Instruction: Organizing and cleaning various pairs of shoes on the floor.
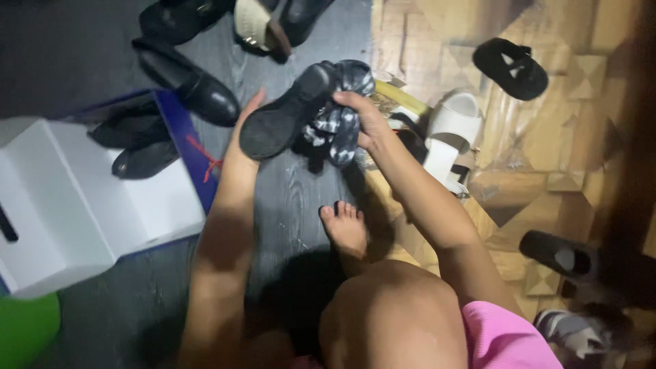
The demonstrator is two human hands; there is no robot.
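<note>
Off to the left of the left-hand fingers, well apart from them, sits the biggest thing in view, a white shoe box [68, 205] with a blue lid edge [184, 143], and a pair of black shoes [137, 147] rests in the blue part beside it. Just left of those same fingers, near but not touching, lies a glossy black dress shoe [198, 89] on the dark floor [294, 198]. Beyond the right-hand fingers, just past the knuckles toward the patterned wooden floor [540, 157], lies a white sandal [451, 133], and farther out that way, well apart, a black sandal [511, 67]. Between the two sets of fingers is the black shoe [283, 113], sole turned up toward the camera: the left hand [240, 133] is behind its heel end, fingers extended along its far side, and how tightly they close I cannot tell. The right hand [365, 119] has its fingers curled shut over a bunched grey and black patterned cloth [342, 102], which presses against the upper of the black shoe. Below both hands, a bare foot [345, 229] rests on the floor
</note>
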